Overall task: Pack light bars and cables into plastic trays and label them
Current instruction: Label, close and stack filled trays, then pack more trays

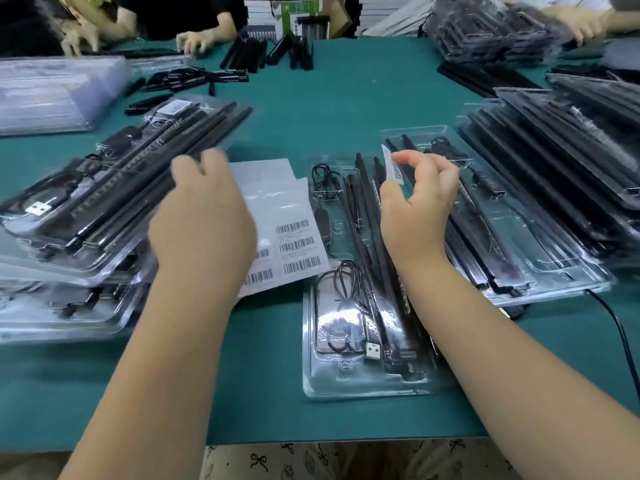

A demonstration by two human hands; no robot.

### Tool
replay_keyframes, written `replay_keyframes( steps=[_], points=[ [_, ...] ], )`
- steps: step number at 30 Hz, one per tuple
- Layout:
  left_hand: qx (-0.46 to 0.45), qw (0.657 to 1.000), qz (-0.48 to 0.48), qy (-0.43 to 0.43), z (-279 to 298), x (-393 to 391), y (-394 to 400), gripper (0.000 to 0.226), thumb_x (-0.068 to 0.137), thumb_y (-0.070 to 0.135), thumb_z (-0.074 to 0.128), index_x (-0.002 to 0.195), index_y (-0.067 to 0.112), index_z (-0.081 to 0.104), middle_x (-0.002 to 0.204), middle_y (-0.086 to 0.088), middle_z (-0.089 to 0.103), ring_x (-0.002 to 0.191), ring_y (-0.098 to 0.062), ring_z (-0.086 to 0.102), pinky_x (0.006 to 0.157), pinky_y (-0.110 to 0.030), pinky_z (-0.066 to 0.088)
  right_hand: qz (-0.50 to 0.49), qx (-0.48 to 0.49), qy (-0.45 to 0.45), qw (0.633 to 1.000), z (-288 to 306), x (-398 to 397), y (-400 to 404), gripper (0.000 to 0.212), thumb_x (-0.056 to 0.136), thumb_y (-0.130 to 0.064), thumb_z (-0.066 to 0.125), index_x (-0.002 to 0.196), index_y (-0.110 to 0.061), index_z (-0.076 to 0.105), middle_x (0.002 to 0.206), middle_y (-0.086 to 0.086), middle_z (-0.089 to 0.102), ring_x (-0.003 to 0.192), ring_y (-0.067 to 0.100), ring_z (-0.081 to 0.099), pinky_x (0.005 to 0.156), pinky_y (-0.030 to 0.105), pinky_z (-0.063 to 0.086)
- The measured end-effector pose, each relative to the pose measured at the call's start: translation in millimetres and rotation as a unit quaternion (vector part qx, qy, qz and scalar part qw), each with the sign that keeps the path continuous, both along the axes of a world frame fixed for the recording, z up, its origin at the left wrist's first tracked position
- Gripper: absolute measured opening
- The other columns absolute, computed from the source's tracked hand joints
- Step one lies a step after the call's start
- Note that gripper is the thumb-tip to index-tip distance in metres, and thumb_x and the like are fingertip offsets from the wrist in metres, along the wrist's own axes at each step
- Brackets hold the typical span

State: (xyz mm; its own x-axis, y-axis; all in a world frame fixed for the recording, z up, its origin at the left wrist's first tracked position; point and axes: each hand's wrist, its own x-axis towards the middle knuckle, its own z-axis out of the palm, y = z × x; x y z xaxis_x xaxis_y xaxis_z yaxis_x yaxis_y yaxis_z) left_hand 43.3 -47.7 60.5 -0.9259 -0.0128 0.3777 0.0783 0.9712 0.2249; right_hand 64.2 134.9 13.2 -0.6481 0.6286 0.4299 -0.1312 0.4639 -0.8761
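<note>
At far left a stack of empty clear trays lies on the green table. Nearer, a pile of packed trays sits at the left edge, each holding black light bars and a cable; the top one shows a barcode label near its far end and a USB plug at its near end.

The left hand is blurred, back up, fingers loosely spread and holding nothing; it hovers over the left side of the label sheets, whether it touches them I cannot tell. Two or three white sheets overlap there, rows of barcode stickers left on their near halves.

Just right of the sheets lies the tray in front of the person, closed over light bars, a coiled cable and a USB plug.

The right hand is raised above that tray's far end, thumb and forefinger pinching a barcode label held upright; the other fingers curl loosely.

Beyond it sits another filled tray atop a pile, and further right a taller tray heap. A black wire trails off the table's right edge.

At the far side lie loose bars, with other people's hands near them
</note>
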Motion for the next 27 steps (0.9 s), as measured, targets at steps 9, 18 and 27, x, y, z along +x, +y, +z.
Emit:
replay_keyframes(
  steps=[9, 18, 27],
  points=[
    [-0.218, 0.925, -0.256, -0.175, -19.9, -1.5, 26.2, 0.073, 0.088, 0.005, 0.040, 0.150, 0.024, 0.007, 0.158, -0.005, 0.009, 0.133, -0.032, 0.030, 0.097, -0.045, 0.036, -0.002, -0.015, -0.014, 1.000, 1.0, 1.5, 1.7, 0.022, 0.084, -0.011, 0.050, 0.101, -0.022, 0.060, 0.112, -0.007, 0.034, 0.117, 0.019, 0.036, 0.100, 0.039, 0.038],
    [-0.177, 0.927, -0.267, -0.193, -44.4, -11.5, 73.7, 0.079, 0.094, 0.063, 0.008, 0.152, 0.011, -0.003, 0.161, -0.009, -0.005, 0.147, -0.024, -0.010, 0.117, -0.051, -0.009, 0.002, -0.016, -0.009, 1.000, -2.2, -0.1, 4.0, 0.015, 0.085, -0.018, 0.050, 0.092, -0.024, 0.060, 0.104, -0.013, 0.038, 0.115, 0.017, 0.039, 0.102, 0.033, 0.035],
    [-0.168, 0.926, -0.282, -0.186, -57.8, -15.1, 75.3, 0.083, 0.092, 0.066, 0.008, 0.153, 0.011, 0.000, 0.161, -0.009, -0.001, 0.148, -0.023, -0.007, 0.116, -0.047, -0.014, 0.085, -0.198, -0.070, 0.974, 17.6, -32.3, 8.7, 0.012, 0.084, -0.020, 0.065, 0.073, -0.022, 0.064, 0.072, -0.011, 0.067, 0.070, 0.003, 0.063, 0.064, 0.020, 0.049]
  ],
)
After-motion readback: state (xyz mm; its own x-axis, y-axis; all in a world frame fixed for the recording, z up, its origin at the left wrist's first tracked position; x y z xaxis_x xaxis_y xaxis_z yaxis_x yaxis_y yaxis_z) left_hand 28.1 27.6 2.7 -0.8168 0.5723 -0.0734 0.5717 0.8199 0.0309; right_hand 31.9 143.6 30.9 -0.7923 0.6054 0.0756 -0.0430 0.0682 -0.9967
